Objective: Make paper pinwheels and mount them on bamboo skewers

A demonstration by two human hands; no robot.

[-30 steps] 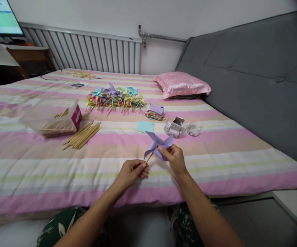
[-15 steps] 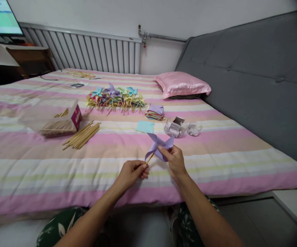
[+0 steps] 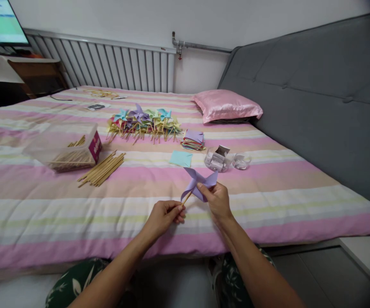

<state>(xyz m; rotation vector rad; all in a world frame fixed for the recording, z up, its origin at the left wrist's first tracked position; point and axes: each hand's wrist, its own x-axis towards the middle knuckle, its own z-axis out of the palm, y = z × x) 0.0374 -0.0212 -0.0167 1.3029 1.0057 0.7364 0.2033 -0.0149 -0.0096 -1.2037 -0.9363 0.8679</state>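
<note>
Spread across the striped bed (image 3: 43, 205): a heap of finished pinwheels (image 3: 144, 121) far back, a small stack of folded paper squares (image 3: 193, 139) to its right, a loose light-blue square (image 3: 181, 158) nearer, clear plastic containers (image 3: 218, 159) beside that. Off to the left, a transparent tub (image 3: 66, 145) of sticks and a loose bundle of bamboo sticks (image 3: 103, 169) just beside it. Pink satin pillow (image 3: 226, 105) against the grey padded headboard (image 3: 316, 98). Nothing between hands and pinwheel.

Held above the bed's near edge: a lilac paper pinwheel (image 3: 200, 183), matte, four folded blades. Thin wooden stick (image 3: 186, 197) slanting from lower left up to the right, long axis running diagonally. Left hand (image 3: 164, 216) fingers pinching the stick's lower end; right hand (image 3: 218, 201) fingers pressed on the pinwheel's centre.
</note>
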